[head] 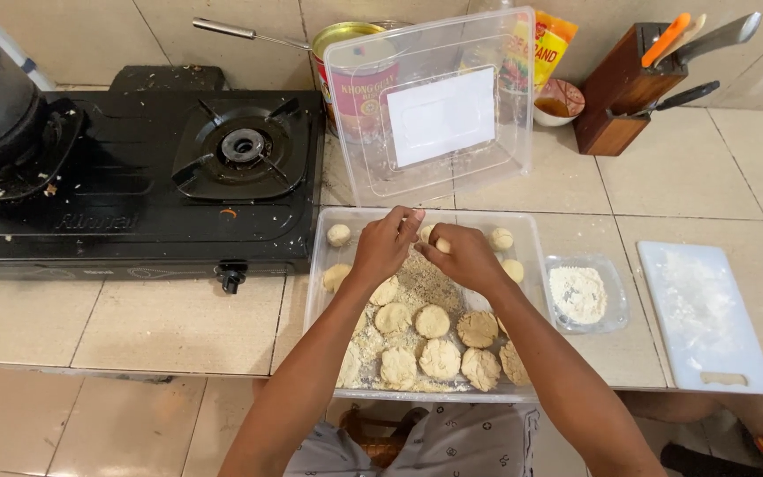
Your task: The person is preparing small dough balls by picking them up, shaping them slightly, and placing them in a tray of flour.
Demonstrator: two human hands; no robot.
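Both hands meet over the tray's [320, 291] far edge: left hand [385, 247] and right hand [465, 256] fingers pinched together around a dough ball [441, 245]. It looks soft, light, crumb-coated; cup it gently, don't squeeze.

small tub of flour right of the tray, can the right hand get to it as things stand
Probably yes. The small tub of flour sits open beside the tray, on the same side as the right hand, with nothing between them. That hand is pinching a dough piece with the left hand.
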